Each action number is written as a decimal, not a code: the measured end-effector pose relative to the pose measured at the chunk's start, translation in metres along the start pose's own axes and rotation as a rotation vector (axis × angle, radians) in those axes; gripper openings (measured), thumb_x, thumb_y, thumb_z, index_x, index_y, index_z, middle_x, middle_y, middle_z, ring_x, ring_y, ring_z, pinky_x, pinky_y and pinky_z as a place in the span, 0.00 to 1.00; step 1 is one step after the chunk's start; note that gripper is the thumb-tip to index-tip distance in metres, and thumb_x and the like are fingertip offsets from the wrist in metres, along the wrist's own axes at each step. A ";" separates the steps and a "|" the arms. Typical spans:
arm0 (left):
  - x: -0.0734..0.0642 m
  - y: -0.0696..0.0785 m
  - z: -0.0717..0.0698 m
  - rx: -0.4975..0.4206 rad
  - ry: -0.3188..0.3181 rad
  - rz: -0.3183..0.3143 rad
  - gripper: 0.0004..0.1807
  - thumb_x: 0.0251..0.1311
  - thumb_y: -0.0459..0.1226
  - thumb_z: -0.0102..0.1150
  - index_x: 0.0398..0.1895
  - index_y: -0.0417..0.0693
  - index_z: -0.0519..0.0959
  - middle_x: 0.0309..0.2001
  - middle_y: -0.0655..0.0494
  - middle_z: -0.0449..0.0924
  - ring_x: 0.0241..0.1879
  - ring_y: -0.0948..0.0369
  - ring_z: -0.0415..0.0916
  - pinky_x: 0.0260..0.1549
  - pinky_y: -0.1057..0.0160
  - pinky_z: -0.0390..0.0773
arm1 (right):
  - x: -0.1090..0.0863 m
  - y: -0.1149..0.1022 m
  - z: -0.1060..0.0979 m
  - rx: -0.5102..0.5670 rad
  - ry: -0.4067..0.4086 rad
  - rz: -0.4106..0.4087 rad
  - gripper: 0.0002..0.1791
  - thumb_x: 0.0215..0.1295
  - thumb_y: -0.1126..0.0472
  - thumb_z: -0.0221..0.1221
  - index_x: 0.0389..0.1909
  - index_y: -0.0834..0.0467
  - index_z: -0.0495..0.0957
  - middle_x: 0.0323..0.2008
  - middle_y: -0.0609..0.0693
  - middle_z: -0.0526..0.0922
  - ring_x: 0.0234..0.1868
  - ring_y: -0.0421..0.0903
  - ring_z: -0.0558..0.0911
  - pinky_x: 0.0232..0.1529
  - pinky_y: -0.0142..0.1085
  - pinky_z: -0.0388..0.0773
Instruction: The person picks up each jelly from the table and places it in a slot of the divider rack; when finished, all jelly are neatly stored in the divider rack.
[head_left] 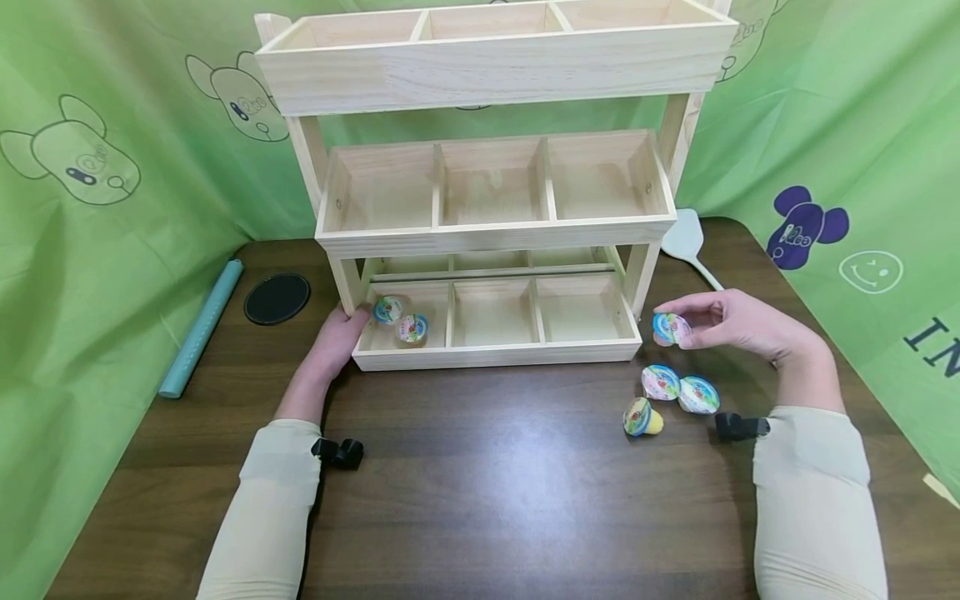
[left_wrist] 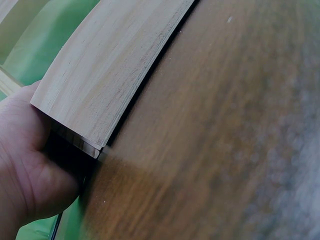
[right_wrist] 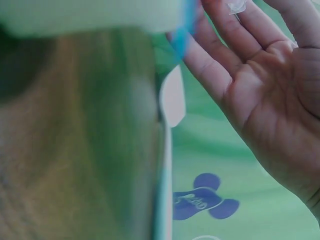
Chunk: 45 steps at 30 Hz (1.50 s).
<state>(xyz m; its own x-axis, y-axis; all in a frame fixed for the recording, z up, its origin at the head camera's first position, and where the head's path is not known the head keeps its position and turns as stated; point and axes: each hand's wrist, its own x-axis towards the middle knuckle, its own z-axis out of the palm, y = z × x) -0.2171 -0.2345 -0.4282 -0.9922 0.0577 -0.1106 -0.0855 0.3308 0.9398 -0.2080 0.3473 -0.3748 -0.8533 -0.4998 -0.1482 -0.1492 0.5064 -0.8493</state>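
Observation:
In the head view my right hand [head_left: 750, 329] pinches a jelly cup [head_left: 671, 328] with a printed foil lid, just off the right end of the wooden rack. Two more lidded jelly cups [head_left: 699, 395] lie side by side below it. Another jelly cup [head_left: 639, 417], on its side, shows a yellow base. At the rack's lower left corner my left hand [head_left: 339, 343] grips the end of the bottom tray [head_left: 495, 358]; its fingers are partly hidden behind the wood. Two jelly cups [head_left: 412, 329] sit in that tray's left compartment. The left wrist view shows my palm [left_wrist: 30, 170] against the wood.
Above stand the rack's middle tray [head_left: 495, 237] and top tray [head_left: 495, 75], each with three compartments. A black disc [head_left: 277, 299] and a light blue roll [head_left: 201, 329] lie at left. A white spatula [head_left: 684, 237] lies behind my right hand. Green printed cloth [head_left: 862, 108] surrounds the table.

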 end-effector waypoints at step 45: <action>0.003 -0.001 0.000 0.013 -0.001 -0.008 0.36 0.78 0.46 0.35 0.80 0.35 0.44 0.70 0.31 0.62 0.65 0.44 0.67 0.65 0.47 0.67 | 0.075 -0.081 0.063 -0.037 -0.013 -0.170 0.26 0.59 0.62 0.73 0.60 0.56 0.82 0.46 0.52 0.86 0.44 0.51 0.82 0.42 0.33 0.79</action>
<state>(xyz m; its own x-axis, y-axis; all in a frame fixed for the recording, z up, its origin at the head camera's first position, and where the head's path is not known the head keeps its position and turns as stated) -0.2197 -0.2346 -0.4291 -0.9914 0.0564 -0.1184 -0.0921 0.3431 0.9348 -0.2290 0.2248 -0.3490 -0.8075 -0.5898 -0.0105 -0.3098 0.4392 -0.8432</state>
